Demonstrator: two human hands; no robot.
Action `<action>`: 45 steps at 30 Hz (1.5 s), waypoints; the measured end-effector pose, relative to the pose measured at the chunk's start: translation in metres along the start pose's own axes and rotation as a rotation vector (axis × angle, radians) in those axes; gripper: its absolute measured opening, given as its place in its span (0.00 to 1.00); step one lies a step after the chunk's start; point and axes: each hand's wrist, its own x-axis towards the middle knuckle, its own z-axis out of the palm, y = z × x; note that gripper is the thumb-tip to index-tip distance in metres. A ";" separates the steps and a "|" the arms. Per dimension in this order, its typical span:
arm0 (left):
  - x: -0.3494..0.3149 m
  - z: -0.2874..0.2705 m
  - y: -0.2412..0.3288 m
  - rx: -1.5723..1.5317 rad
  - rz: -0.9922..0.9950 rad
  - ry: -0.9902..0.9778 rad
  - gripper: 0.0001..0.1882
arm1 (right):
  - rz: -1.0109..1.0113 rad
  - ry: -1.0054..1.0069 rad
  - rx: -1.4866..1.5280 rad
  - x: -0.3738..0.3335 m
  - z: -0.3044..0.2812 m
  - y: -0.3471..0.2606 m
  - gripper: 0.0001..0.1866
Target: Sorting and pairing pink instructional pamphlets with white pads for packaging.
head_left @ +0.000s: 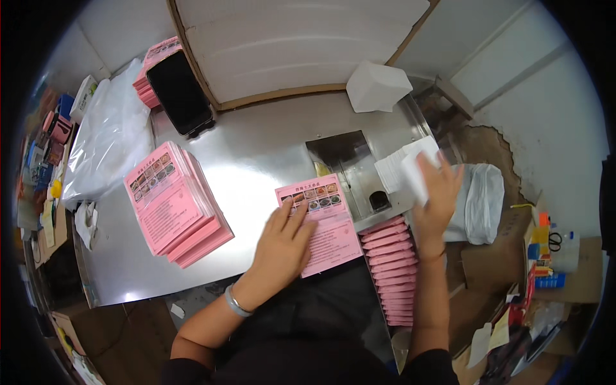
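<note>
My left hand (282, 234) lies flat on a pink printed paper bag (333, 240) with small food pictures, its fingers spread over the left part. The bag rests at the front edge of the metal table (244, 144). My right hand (438, 192), slightly blurred, pinches a white folded napkin (416, 179) above a stack of white napkins (391, 168) at the table's right side. Between the hands is a recess in the tabletop (350, 160). Pink packets (389, 263) stand in a tight row below my right hand.
A tall pile of pink bags (170, 199) sits on the left. Behind it a black phone (181, 93) leans on a cardboard-edged white panel (295, 45). Clear plastic wrap (112, 138) covers the far left. A white block of napkins (378, 86) stands at the back right, a white sack (478, 202) beyond the right edge.
</note>
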 end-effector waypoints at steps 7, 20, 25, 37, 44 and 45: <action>-0.006 -0.009 -0.009 0.076 -0.159 -0.074 0.23 | -0.198 -0.244 0.371 -0.041 0.034 -0.112 0.14; 0.017 -0.010 -0.001 0.185 -0.131 -0.205 0.24 | 0.209 -0.064 0.022 -0.001 0.029 0.004 0.12; 0.057 -0.007 -0.007 0.324 -0.023 -0.219 0.33 | 0.333 -0.127 0.102 0.002 0.017 0.017 0.13; 0.027 -0.022 -0.020 0.058 -0.035 -0.185 0.35 | -0.304 -0.307 0.457 -0.048 0.012 -0.111 0.15; 0.044 -0.025 0.028 -0.433 0.146 -0.236 0.31 | -0.189 -0.538 0.417 -0.011 0.077 -0.067 0.09; 0.041 -0.034 0.025 -0.550 0.123 -0.213 0.29 | -0.104 -0.551 0.284 -0.007 0.091 -0.056 0.08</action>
